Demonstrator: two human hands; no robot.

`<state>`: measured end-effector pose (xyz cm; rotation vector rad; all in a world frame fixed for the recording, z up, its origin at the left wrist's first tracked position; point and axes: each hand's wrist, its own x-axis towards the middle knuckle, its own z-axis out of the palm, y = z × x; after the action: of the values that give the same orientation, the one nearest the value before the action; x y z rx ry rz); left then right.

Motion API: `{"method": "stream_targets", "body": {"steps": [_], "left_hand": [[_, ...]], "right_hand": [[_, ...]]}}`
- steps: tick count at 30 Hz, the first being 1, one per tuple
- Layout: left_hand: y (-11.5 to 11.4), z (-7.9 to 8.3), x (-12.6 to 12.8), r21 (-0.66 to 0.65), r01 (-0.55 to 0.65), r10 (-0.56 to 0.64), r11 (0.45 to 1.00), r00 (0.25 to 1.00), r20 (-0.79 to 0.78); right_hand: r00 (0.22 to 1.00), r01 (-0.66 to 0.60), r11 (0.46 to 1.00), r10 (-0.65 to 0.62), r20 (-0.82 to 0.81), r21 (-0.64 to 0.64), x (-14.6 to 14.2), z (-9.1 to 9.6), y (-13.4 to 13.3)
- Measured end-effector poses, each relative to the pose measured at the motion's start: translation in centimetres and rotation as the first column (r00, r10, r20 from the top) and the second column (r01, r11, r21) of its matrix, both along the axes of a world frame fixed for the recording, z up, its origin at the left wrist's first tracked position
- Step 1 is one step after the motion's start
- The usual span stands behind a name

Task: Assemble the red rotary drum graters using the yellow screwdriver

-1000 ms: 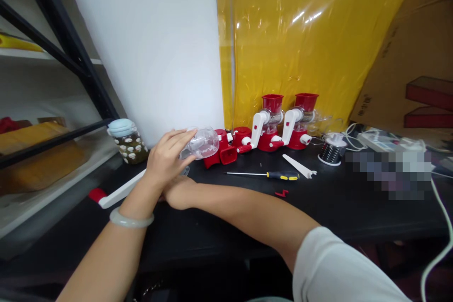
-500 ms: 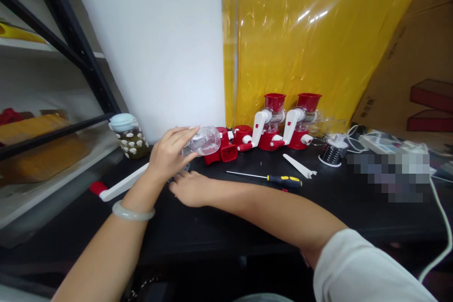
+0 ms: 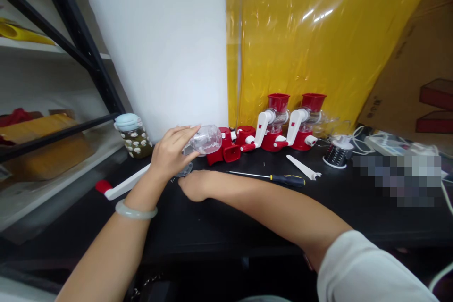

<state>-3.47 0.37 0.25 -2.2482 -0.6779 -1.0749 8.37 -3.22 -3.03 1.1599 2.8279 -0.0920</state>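
My left hand (image 3: 171,151), with a pale bangle on its wrist, grips a clear plastic housing (image 3: 208,140) held on its side above the table. Below it, my right hand (image 3: 193,185) is curled down at the tabletop, its fingertips mostly hidden. Against those fingers lies a small clear round part (image 3: 184,170); whether they hold it or something else does not show. Left of the hands is a white crank handle (image 3: 129,183) with a red knob, partly behind my left wrist. A red grater base (image 3: 222,148) lies just beyond the clear housing.
Two assembled red-and-white rotary graters (image 3: 272,127) stand at the back beside another red base (image 3: 245,135). A screwdriver (image 3: 287,180), a white flat wrench (image 3: 302,167) and a metal grater drum (image 3: 335,155) lie to the right. A lidded jar (image 3: 133,139) stands at the left.
My right hand has shifted slightly and curled, baring more of the clear round part. My left hand keeps the clear housing almost in place. The whole view has moved a little.
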Motion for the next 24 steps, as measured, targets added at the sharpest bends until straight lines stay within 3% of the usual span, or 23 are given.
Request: {"method": "stream_targets", "body": {"steps": [7, 12, 16, 20, 24], "left_hand": [[-0.1, 0.0, -0.1, 0.012, -0.02, 0.02, 1.0, 1.0, -0.002], [0.0, -0.1, -0.1, 0.007, -0.025, 0.025, 1.0, 1.0, -0.01], [0.0, -0.1, -0.1, 0.0, -0.034, 0.034, 0.999, 0.999, -0.017], [-0.3, 0.1, 0.1, 0.01, -0.034, 0.034, 0.999, 0.999, -0.019], [-0.8, 0.3, 0.5, -0.022, -0.06, 0.059, 0.998, 0.998, -0.038]], "right_hand": [[0.961, -0.127, 0.989, 0.141, -0.238, 0.073, 1.5, -0.6, 1.8], [0.961, -0.13, 0.99, 0.138, -0.239, 0.049, 0.0, -2.3, 2.4], [0.946, -0.147, 0.988, 0.154, -0.286, 0.049, 0.0, -2.6, 2.1], [0.874, -0.21, 0.974, 0.223, -0.431, 0.078, 2.2, -1.7, 0.4], [0.792, -0.234, 0.969, 0.238, -0.562, 0.081, 6.7, 0.1, -2.2]]}}
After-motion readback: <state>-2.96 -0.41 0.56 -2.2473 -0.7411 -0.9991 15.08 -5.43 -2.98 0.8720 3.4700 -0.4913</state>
